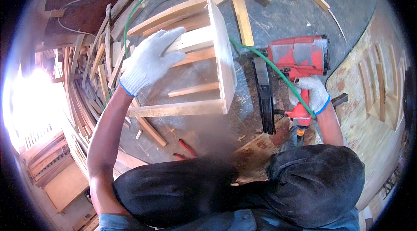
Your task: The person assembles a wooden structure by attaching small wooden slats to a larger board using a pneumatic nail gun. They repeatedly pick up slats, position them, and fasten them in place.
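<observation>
My left hand (150, 59), in a white knitted glove with a blue cuff, grips a pale wooden slat (195, 40) of an open wooden frame (224, 57). The slat passes between thumb and fingers. Flat boarding forms the frame's right side, and several slats run leftward from it. In my right glove (319, 94) is the handle of a red and grey pneumatic nail gun (299, 55), to the right of the frame. Its long black magazine (263, 92) points toward the frame without visibly touching it. The right fingertips are partly hidden behind the handle.
A green air hose (273, 67) crosses the nail gun and loops behind the frame. Loose wooden strips (241, 14) are scattered at the far side, with more piled at left. Red-handled pliers (186, 148) lie near my knees. Curved wooden pieces (380, 85) rest at right.
</observation>
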Action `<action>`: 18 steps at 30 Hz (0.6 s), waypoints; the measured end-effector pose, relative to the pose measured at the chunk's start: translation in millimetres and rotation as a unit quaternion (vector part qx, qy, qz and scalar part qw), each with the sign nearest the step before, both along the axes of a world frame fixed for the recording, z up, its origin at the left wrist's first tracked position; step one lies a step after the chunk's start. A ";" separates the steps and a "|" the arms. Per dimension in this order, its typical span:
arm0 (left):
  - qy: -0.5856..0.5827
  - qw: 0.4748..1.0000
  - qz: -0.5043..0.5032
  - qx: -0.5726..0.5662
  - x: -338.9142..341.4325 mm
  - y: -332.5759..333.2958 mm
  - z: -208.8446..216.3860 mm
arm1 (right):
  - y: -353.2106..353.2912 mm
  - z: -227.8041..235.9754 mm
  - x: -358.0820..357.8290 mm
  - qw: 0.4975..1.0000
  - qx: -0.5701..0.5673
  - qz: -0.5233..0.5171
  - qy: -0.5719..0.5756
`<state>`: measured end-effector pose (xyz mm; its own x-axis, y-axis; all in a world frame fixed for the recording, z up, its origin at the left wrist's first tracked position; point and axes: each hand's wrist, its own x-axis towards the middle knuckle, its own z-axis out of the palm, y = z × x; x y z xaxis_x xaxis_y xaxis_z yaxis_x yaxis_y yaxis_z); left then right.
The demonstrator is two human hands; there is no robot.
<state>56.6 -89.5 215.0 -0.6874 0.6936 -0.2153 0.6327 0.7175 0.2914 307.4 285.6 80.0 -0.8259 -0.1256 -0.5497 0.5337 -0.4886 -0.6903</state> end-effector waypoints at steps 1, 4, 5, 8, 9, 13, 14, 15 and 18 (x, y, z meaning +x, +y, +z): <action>0.011 1.000 -0.001 -0.001 0.8 -1.3 -1.2 | 0.8 -0.7 -2.8 1.000 -0.013 -0.005 0.002; 0.027 1.000 -0.007 -0.001 -0.3 -2.1 -3.8 | -1.8 7.7 -8.6 0.995 -0.077 -0.056 -0.013; 0.019 1.000 -0.010 0.001 -2.7 -0.4 -3.7 | -2.6 11.3 -10.2 0.993 -0.090 -0.072 -0.014; 0.009 1.000 -0.011 0.012 -4.2 0.5 -4.1 | -2.5 16.8 -13.1 0.991 0.106 -0.076 -0.022; 0.008 1.000 -0.010 0.016 -4.1 0.4 -3.8 | -2.6 20.8 -14.6 0.983 0.170 -0.069 -0.023; -0.007 1.000 0.003 0.014 -5.4 8.1 -3.5 | 6.1 37.0 -2.2 0.959 0.260 -0.102 -0.045; -0.019 1.000 0.007 0.016 -6.0 11.2 -2.0 | 4.6 45.9 0.0 0.957 0.256 -0.121 -0.062; -0.031 0.999 0.010 0.018 -6.4 13.9 -2.1 | 5.0 58.0 0.7 0.941 0.311 -0.131 -0.041; -0.014 0.999 0.010 0.028 -4.0 6.1 -6.6 | 9.2 64.4 0.0 0.914 0.378 -0.140 0.038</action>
<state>52.6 -83.4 208.4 -0.6949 0.6920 -0.1956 0.6097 0.7112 0.3499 307.4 294.8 144.5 -0.8070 0.4888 -0.3313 0.3963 0.0324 -0.9176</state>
